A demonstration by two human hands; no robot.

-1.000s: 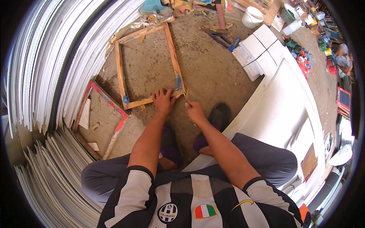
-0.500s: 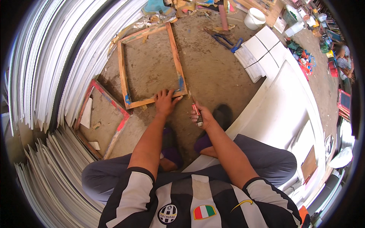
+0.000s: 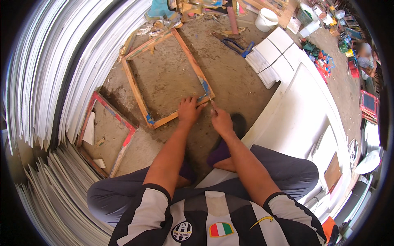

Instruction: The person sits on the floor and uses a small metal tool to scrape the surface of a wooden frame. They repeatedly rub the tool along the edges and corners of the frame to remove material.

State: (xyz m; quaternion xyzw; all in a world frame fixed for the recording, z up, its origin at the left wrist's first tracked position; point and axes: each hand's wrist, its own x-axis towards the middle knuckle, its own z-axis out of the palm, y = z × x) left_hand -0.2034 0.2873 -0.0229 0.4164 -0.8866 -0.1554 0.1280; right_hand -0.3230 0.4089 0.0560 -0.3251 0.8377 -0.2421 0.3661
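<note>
Lying on the floor [image 3: 230, 78], one bare wooden frame [image 3: 136, 88] has turned askew since half a second ago, its near side swung rightward. It passes under the spread grip of the left hand [image 3: 190, 110]; its near right corner lies just beyond the right hand [image 3: 223, 122], whose grip pinches one slim tool [image 3: 213, 105], now back at that corner. Farther out: one red-painted frame [image 3: 131, 132] leftward, one blue-handled tool [image 3: 248, 50], one white bucket [image 3: 266, 19]
</note>
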